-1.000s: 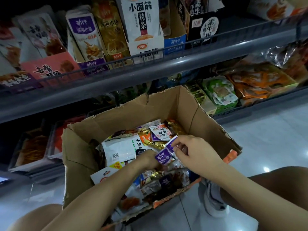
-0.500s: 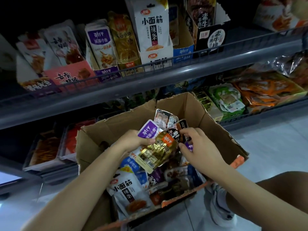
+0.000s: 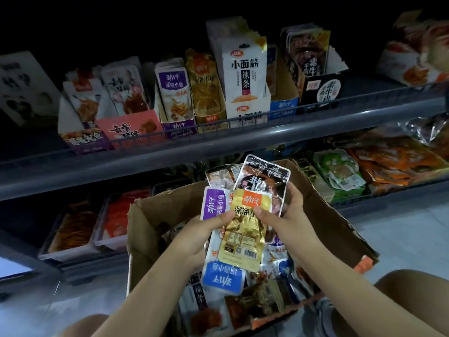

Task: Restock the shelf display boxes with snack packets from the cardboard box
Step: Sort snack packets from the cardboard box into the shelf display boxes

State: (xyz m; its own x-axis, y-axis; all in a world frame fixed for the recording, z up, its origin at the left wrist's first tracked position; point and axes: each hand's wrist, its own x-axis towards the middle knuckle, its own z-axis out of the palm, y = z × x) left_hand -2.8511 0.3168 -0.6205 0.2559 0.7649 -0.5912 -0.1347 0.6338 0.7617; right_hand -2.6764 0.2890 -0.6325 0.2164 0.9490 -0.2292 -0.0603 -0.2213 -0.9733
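on the upper shelf (image 3: pixel 218 144) a row of display boxes stands behind a wire rail: from the left a pink box (image 3: pixel 128 127), a purple box (image 3: pixel 179 127), a gold box (image 3: pixel 211 117), a tall white box (image 3: pixel 245 76), a blue box (image 3: pixel 283 108) and a black box (image 3: pixel 320 90), each with packets upright in it. lower left, trays (image 3: pixel 73 237) of orange snacks sit on the bottom shelf. the cardboard box (image 3: pixel 143 224) stands open on the floor below the shelf, with loose packets inside. above it the left hand (image 3: pixel 196 237) grips a fan of packets, thumb on top: the purple packet (image 3: pixel 213 203) sticks up at the left and a blue packet (image 3: pixel 223 276) hangs below. the gold packet (image 3: pixel 243 229) lies on top of the fan in the middle, with both thumbs pressing its face. the right hand (image 3: pixel 284 215) holds the fan's right side, fingers curled behind the dark packet (image 3: pixel 264 181), which stands highest. right of the box, green packs (image 3: pixel 337 171) and orange packs (image 3: pixel 393 161) lie on the lower shelf
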